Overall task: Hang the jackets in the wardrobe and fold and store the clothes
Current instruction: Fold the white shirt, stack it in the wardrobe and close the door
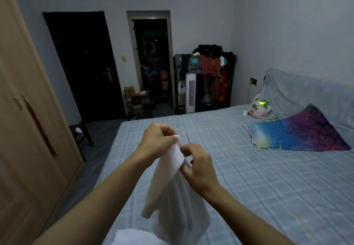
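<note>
White garment point(172, 193): type not identifiable, lower end cut off by frame edge, room dim. Held up over near edge of bed point(249, 187), hanging between both hands. Left hand point(159, 139) fingers curled, pinching top edge; right hand point(199, 166) fingers curled, gripping cloth just below. Wardrobe point(28, 130) left, doors closed.

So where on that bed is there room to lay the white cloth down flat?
The checked bed sheet lies bare right of both hands, up to the colourful pillow, and beyond them to the foot edge. The head corner is crowded by the pillow and a plastic bag.
</note>
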Tool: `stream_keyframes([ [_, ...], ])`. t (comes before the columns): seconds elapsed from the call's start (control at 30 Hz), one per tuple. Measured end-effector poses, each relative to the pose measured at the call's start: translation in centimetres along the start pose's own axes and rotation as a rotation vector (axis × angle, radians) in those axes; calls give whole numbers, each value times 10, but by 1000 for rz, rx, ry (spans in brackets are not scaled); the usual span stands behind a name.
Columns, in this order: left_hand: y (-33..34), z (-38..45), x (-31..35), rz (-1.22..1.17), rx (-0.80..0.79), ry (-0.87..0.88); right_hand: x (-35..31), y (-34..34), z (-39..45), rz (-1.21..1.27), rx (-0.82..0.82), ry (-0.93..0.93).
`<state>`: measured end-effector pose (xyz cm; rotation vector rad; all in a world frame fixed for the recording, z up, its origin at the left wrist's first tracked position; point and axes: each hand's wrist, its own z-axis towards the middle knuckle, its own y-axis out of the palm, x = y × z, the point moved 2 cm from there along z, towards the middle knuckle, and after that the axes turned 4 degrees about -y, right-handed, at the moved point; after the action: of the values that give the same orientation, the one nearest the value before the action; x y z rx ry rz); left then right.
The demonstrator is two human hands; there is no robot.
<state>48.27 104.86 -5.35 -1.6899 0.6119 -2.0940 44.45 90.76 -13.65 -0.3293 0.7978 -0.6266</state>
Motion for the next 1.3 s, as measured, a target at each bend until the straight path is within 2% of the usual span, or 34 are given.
stream_keyframes([
  [0.1,-6,-1,-7,17,-8,3,-2,-4,6,64,73,-52],
  [0.23,-11,-7,-20,41,-15,-3,-7,-7,14,92,39,-29],
  [0.33,-11,-13,-25,-36,-7,3,-12,-9,19,118,30,22],
  [0.47,-3,-30,-19,14,-63,119,-14,-4,21,65,-39,10],
  [0.57,11,-43,-21,132,-17,186,-11,1,17,53,-41,63],
  [0.73,24,-53,-34,114,-157,187,-4,-9,17,5,-19,88],
  [0.87,44,-60,-43,224,-12,124,0,-16,20,-22,51,115],
  [1.03,55,-54,-66,401,101,158,0,-28,25,-4,119,104],
  [1.17,43,-35,-97,486,-45,73,6,-48,29,11,192,116],
  [1.3,35,-17,-111,583,-142,141,13,-59,34,25,219,138],
])
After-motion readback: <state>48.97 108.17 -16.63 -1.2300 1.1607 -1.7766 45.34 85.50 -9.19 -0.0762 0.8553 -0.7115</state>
